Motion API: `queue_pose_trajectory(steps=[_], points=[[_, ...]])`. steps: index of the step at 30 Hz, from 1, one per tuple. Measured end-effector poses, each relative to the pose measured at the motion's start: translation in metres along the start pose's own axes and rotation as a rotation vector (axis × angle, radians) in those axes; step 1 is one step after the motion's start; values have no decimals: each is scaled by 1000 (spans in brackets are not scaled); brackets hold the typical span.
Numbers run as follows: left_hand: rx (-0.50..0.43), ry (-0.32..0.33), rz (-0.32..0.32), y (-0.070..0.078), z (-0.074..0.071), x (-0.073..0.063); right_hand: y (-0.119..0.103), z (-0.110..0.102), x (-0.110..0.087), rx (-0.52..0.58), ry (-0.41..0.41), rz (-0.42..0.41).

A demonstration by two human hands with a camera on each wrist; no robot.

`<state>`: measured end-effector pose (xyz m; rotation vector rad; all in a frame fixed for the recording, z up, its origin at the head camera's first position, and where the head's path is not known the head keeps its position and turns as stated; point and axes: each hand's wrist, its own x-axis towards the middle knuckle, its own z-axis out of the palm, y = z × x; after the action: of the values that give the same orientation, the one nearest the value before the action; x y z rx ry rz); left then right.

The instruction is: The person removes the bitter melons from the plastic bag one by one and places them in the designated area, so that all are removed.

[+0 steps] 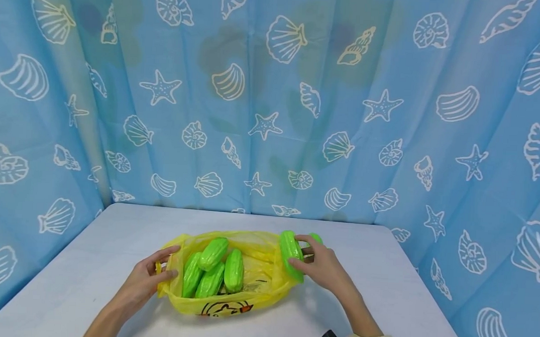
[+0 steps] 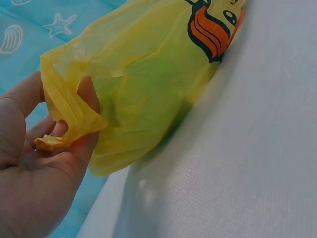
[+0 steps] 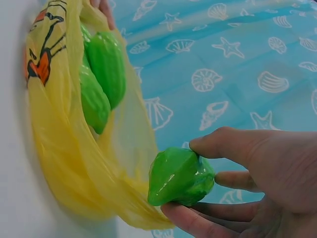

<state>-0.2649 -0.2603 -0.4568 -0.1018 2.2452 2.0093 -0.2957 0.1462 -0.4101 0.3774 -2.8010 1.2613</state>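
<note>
**Green ridged gourd [image 1: 289, 247] pinched at the yellow plastic bag's [image 1: 264, 304] right rim**

Nearest, the bag's printed front wall rests on the white table [image 1: 85, 261]. At its left end, the left hand [image 1: 143, 281] pinches a fold of the rim between thumb and fingers; a firm hold there, drawn gently outward, should keep the mouth wide. Opposite, the right hand [image 1: 322, 266] grasps the gourd between thumb and fingertips; whether its skin touches the film is hard to tell. That glossy surface may slip, so spreading the fingers along it would steady it, and keeping it clear of the rim would spare the thin plastic. Inside, four more gourds [image 1: 234, 271] lie heaped toward the left, best not jostled. Farther off, another green object [image 1: 315, 238] shows partly behind the right hand, with the shell-print curtain [image 1: 254, 112] beyond.
</note>
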Motion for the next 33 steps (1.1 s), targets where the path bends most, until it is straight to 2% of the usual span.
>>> queue_pose_trajectory(steps=[6, 19, 33], points=[[10, 3, -2, 0, 0, 0, 4, -10, -2, 1, 2, 30], [-6, -19, 24, -2, 2, 1, 19, -23, 1, 2, -7, 28], [9, 10, 0, -2, 3, 2, 30, -39, 0, 2, 1, 41]])
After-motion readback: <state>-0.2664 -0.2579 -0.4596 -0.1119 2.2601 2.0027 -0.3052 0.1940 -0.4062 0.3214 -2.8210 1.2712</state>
